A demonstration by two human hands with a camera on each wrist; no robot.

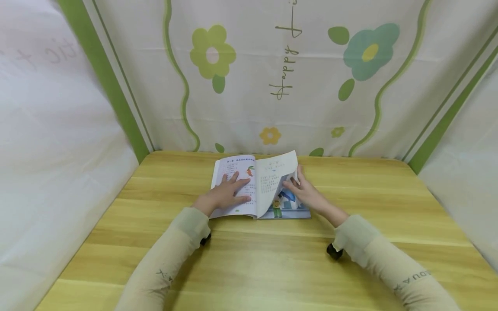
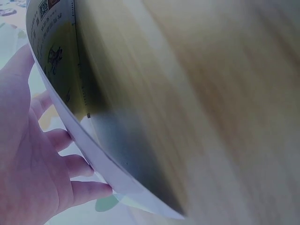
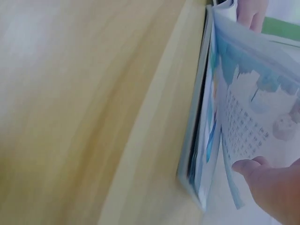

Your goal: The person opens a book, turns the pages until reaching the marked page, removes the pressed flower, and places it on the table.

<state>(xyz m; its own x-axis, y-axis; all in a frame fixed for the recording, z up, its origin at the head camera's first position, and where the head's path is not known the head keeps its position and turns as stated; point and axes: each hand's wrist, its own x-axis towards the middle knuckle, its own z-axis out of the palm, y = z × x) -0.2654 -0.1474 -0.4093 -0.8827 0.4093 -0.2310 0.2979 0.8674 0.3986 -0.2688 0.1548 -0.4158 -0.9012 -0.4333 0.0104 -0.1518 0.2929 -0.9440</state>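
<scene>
An illustrated book [image 1: 237,208] lies spread near the back edge of the table. My left hand [image 1: 225,194] rests on its left page with fingers apart, over text beside a small red-orange drawing. In the left wrist view, that hand's fingers [image 2: 77,165] lie along the outside of the curved book side. My right hand [image 1: 309,195] pinches the outer edge of a right-hand page [image 1: 271,175], which curls up off the leaves below. Under it shows a blue picture page [image 1: 288,212] with a figure and umbrella. The right wrist view shows the thumb [image 3: 251,169] against the raised sheet.
The wooden table [image 1: 256,268] stretches toward me in front of the book. Behind it hangs a white cloth [image 1: 249,108] with printed flowers, and pale cloth sides stand left and right. A dark object [image 1: 334,251] sits under the right cuff.
</scene>
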